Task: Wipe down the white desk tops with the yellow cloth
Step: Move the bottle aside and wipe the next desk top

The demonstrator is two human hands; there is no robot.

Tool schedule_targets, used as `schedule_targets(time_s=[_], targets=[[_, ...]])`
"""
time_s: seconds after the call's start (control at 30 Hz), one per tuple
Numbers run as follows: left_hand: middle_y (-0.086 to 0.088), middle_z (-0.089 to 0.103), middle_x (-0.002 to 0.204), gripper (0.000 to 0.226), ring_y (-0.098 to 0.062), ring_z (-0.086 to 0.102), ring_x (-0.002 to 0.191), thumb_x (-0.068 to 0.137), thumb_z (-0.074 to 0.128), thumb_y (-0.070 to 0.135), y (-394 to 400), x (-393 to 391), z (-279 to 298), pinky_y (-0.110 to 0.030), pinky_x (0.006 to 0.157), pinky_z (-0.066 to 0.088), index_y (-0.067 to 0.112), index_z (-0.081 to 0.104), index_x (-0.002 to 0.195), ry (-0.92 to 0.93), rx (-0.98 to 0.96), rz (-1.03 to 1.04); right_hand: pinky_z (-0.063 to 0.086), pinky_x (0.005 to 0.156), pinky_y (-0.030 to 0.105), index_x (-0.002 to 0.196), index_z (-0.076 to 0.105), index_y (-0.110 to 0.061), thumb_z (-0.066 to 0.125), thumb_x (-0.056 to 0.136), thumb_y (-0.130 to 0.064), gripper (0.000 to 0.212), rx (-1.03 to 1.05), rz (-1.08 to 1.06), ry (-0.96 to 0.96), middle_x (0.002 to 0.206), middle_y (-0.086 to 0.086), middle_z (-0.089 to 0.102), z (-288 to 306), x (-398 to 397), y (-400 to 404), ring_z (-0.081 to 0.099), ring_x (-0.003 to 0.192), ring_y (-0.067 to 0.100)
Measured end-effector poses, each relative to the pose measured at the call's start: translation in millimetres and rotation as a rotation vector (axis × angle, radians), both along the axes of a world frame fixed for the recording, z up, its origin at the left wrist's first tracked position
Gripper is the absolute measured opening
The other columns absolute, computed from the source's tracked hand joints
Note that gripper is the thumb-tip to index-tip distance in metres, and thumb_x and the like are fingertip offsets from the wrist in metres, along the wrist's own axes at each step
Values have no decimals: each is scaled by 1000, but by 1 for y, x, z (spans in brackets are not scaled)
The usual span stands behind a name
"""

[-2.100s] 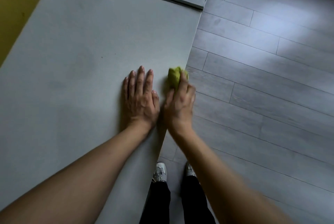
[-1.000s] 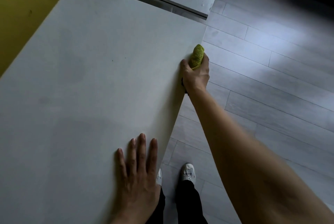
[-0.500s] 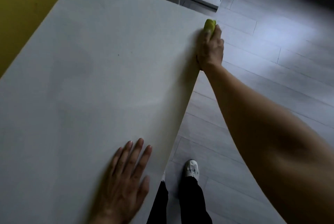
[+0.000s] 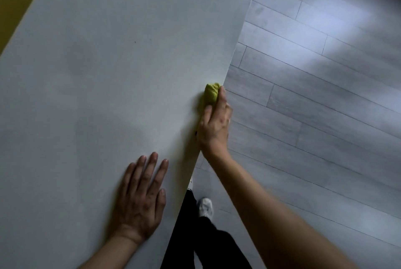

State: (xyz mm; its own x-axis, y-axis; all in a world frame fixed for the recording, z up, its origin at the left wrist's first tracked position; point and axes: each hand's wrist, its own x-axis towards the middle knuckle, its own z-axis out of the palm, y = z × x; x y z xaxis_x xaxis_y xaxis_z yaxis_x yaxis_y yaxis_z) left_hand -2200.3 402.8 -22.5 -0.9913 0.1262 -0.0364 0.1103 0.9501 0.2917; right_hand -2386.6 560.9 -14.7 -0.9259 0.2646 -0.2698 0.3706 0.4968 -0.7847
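Edge pass underway — right hand (image 4: 214,125) clenches the balled yellow cloth (image 4: 211,92) at the desk (image 4: 108,62) edge; left hand (image 4: 141,195) flat, released, probably bracing. Next — firm strokes inward.

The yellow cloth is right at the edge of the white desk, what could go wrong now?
The small bunched yellow cloth sits at the very edge of the white desk top, gripped by the right hand. It could slip off and drop onto the grey plank floor. Two tiny dark specks lie mid-desk, far from the cloth, and might get missed. The left hand lies flat on the desk and may leave fresh marks.
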Motion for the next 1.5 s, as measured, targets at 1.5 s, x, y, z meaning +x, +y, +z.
schedule_targets(time_s=[1.5], targets=[[-12, 36, 166, 60, -35, 33, 154, 100, 37, 33, -1, -7, -11, -52, 127, 23, 16, 45, 157, 168, -26, 4, 39, 108, 49, 151, 30, -8, 43, 102, -25, 53, -75, -43, -42, 143, 18, 38, -4, 62, -13, 43, 127, 37]])
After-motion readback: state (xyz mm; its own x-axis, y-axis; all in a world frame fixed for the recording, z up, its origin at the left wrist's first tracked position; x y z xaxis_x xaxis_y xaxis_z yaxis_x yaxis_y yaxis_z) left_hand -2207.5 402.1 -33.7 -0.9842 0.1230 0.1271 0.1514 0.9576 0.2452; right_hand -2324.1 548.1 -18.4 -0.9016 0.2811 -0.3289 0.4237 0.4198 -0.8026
